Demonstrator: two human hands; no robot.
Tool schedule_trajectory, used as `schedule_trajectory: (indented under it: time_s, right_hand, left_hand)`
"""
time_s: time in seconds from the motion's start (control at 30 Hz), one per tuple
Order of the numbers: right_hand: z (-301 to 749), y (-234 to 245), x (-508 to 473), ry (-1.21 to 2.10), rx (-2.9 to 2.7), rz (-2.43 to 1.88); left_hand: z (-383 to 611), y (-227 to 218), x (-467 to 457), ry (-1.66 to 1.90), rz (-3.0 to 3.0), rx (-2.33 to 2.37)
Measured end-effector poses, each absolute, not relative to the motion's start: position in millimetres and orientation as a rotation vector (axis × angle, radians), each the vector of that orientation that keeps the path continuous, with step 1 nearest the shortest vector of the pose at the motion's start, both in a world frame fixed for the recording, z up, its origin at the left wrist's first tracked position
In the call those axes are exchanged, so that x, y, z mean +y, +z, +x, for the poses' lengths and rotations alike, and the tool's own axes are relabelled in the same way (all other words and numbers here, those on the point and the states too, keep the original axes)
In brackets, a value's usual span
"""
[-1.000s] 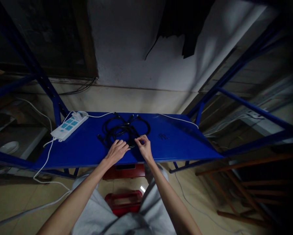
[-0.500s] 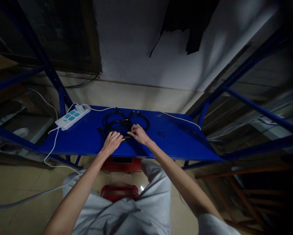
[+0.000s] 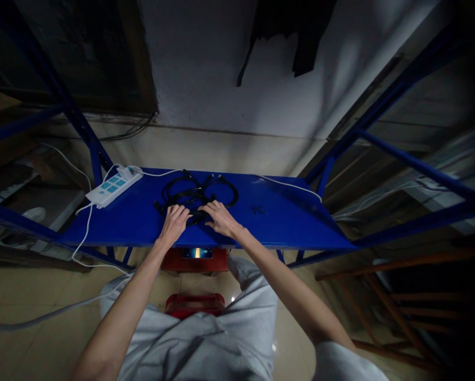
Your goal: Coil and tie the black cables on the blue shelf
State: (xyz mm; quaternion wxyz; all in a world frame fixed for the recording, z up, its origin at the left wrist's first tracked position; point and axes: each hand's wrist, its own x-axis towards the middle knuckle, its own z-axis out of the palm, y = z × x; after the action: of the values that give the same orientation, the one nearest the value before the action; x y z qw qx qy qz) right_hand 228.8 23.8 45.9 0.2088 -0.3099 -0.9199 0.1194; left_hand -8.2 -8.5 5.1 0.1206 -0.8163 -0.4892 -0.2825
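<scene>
A tangle of black cables [image 3: 198, 194] lies in loops on the blue metal shelf [image 3: 285, 225]. My left hand [image 3: 173, 223] rests on the near left part of the tangle, fingers curled down onto the cables. My right hand [image 3: 220, 217] lies on the near right part, fingers bent and pressed onto a strand. Both hands sit close together at the front of the coil. What exactly each finger pinches is too dark to make out.
A white power strip [image 3: 112, 187] with blue sockets lies at the shelf's back left, its white cord [image 3: 81, 238] hanging over the edge to the floor. Blue rack posts [image 3: 84, 137] frame the shelf. A red stool [image 3: 193, 306] stands below between my knees. Wooden poles [image 3: 380, 264] lie right.
The view shifted slightly. My right hand moved from a raised pinch down and left onto the cables; my left hand slid a little forward on the tangle.
</scene>
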Motion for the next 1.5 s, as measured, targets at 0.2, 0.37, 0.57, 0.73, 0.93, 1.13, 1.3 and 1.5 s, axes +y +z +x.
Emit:
schedule_trajectory:
  time_s: [0.2, 0.37, 0.57, 0.73, 0.93, 1.13, 1.3, 1.5]
  right_hand:
    - [225.6, 32.4, 17.2, 0.509, -2.327, -0.854]
    - [217.7, 15.9, 23.6, 0.827, -1.860, -0.897]
    - [222.3, 5.3, 28.8, 0.961, -1.725, -1.016]
    - [232.8, -2.7, 20.7, 1.010, -1.786, -0.986]
    - [228.7, -6.4, 15.5, 0.943, -1.862, -0.959]
    - [221.7, -4.6, 18.7, 0.874, -1.928, -0.930]
    - [210.0, -7.7, 13.9, 0.789, -1.852, -1.082]
    - [203.3, -7.6, 9.3, 0.741, -1.849, -1.067]
  left_hand:
    - [-7.0, 5.3, -9.9, -0.829, -2.404, -1.434]
    - [-6.6, 7.3, -11.5, -0.817, -2.402, -1.463]
    - [-5.9, 12.5, -15.0, -0.789, -2.514, -1.398]
    - [-1.1, 12.8, -17.6, -0.681, -2.643, -1.283]
    - [9.5, 7.7, -15.3, -0.609, -2.706, -1.286]
    - [20.7, 7.6, -16.3, -0.613, -2.753, -1.398]
    - [28.8, 2.9, -12.9, -0.672, -2.646, -1.513]
    - [32.1, -0.6, -9.4, -0.731, -2.629, -1.603]
